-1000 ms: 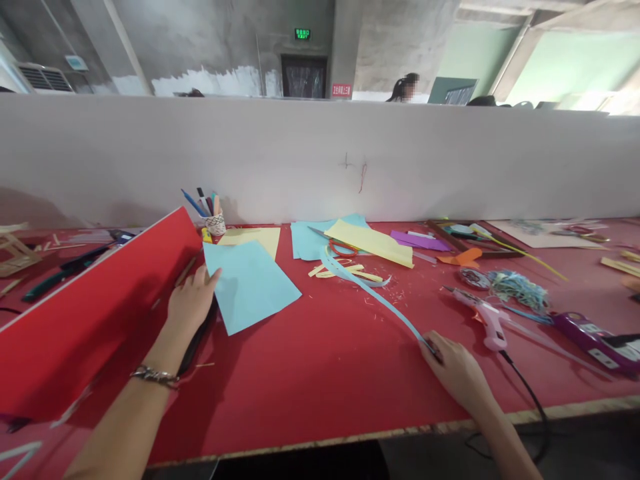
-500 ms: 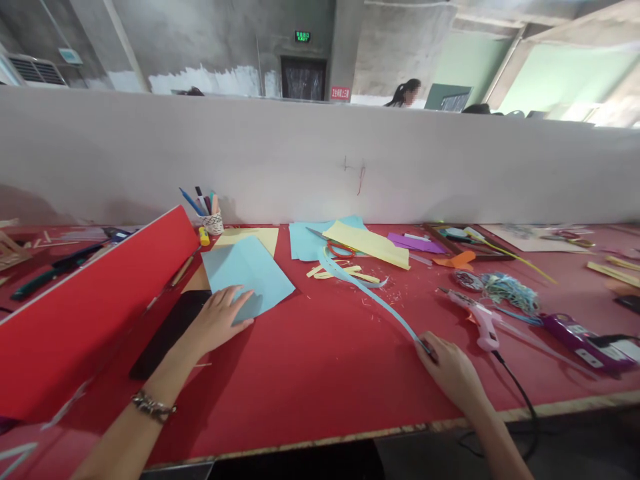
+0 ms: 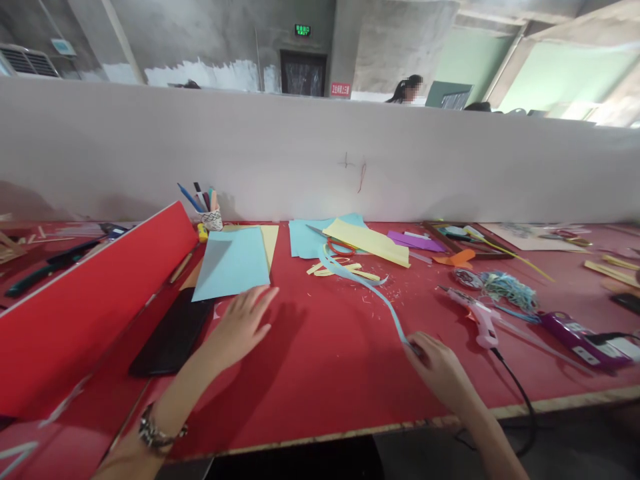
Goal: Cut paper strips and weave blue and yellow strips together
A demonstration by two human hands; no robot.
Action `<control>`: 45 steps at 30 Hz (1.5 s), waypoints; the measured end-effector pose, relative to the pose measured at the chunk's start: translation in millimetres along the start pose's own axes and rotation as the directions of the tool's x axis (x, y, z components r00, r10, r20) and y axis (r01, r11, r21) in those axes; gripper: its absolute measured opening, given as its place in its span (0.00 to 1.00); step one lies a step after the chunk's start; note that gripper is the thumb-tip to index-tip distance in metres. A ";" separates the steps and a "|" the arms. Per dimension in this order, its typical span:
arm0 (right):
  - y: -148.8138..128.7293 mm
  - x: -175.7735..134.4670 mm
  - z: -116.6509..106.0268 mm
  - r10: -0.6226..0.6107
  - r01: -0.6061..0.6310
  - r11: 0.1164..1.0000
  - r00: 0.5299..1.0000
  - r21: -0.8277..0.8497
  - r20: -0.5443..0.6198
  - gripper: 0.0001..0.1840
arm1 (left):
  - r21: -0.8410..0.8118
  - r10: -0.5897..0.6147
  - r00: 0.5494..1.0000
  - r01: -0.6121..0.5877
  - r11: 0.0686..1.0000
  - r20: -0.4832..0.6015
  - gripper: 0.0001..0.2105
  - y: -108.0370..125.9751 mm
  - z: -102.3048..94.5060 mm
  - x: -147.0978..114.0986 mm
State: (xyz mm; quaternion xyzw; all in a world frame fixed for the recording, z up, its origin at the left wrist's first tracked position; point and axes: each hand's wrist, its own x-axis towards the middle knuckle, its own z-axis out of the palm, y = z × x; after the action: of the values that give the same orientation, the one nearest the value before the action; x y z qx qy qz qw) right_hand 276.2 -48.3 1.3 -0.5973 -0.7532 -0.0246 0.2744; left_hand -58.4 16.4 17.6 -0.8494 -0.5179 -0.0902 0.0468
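My right hand [image 3: 431,360] pinches the near end of a long light-blue paper strip [image 3: 393,310]. Something small and dark shows at its fingertips, too small to name. From there the strip runs back to scissors with red-orange handles [image 3: 341,247] and a few yellow paper strips [image 3: 345,271]. My left hand [image 3: 245,323] is over the red tabletop with its fingers apart, holding nothing. Just beyond its fingers lies a light-blue paper sheet [image 3: 233,262], partly over a yellow sheet [image 3: 271,243]. A black phone-like slab [image 3: 170,337] lies beside my left forearm.
A red board [image 3: 95,310] leans at the left, near a pen cup [image 3: 212,219]. To the right lie a pink glue gun [image 3: 480,320] with its cord, a bundle of shredded paper [image 3: 507,290] and a purple power strip [image 3: 575,340]. A white partition [image 3: 270,153] stands behind.
My left hand has come off the light-blue sheet and moved right; the sheet has shifted left and turned straighter. My right hand has drawn slightly left with the strip, which now bends more.
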 end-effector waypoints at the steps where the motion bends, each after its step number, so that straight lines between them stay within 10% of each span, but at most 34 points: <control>1: -8.4 2.2 -1.0 -0.039 0.039 0.999 0.999 0.010 0.022 0.13 | -0.082 0.085 0.996 -0.085 0.993 -0.010 0.24 10.8 -4.7 -0.7; 5: -45.1 13.9 -5.9 -0.244 0.236 0.969 0.954 0.068 0.173 0.12 | -0.306 0.383 0.921 -0.384 0.871 -0.066 0.26 53.4 -23.2 0.0; 10: -78.7 32.0 -15.6 -0.467 0.347 0.829 0.861 0.438 0.202 0.07 | -0.599 0.424 0.905 -0.352 0.719 -0.023 0.27 80.4 -23.5 11.6; 13: -82.1 45.9 -19.4 -0.407 0.264 0.751 0.907 0.606 0.108 0.06 | -0.760 0.325 0.945 -0.247 0.601 -0.050 0.12 76.0 -14.6 18.5; 22: -52.5 101.2 -4.7 -0.043 -0.073 0.806 0.982 0.587 0.182 0.10 | -0.990 0.164 0.977 0.127 0.056 0.134 0.18 36.4 3.6 20.1; 26: -48.1 119.3 11.9 0.117 -0.175 0.786 0.984 0.593 0.135 0.08 | -0.986 0.000 0.987 0.159 0.051 0.159 0.17 35.2 7.5 27.4; 29: -56.7 123.6 24.9 0.209 -0.083 0.866 0.956 0.493 -0.207 0.08 | -0.981 -0.082 0.985 0.160 0.111 0.151 0.16 39.0 5.5 37.1; 31: -66.3 120.8 33.0 0.061 0.062 0.932 0.944 0.357 -0.325 0.11 | -0.973 -0.124 0.984 0.152 0.173 0.132 0.16 42.3 4.5 44.1; 36: -83.6 103.5 54.7 -0.350 0.342 0.893 0.936 0.293 -0.024 0.17 | -0.923 -0.245 0.965 0.006 0.384 -0.095 0.13 50.9 11.0 53.4; 39: -85.2 96.9 63.9 -0.356 0.341 0.849 0.934 0.403 -0.039 0.17 | -0.888 -0.269 0.945 -0.047 0.457 -0.188 0.11 54.0 16.9 50.6; 45: -88.1 96.8 63.1 -0.176 0.155 0.664 0.983 0.732 -0.049 0.15 | -0.946 -0.032 0.990 -0.123 0.299 -0.138 0.08 58.6 20.3 43.4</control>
State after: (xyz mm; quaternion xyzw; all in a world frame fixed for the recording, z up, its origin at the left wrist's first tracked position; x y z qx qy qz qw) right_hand 158.4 35.4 16.2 -0.3671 -0.7544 0.2615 0.4772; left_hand 15.2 30.8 7.3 -0.7185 -0.3358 -0.4331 -0.4282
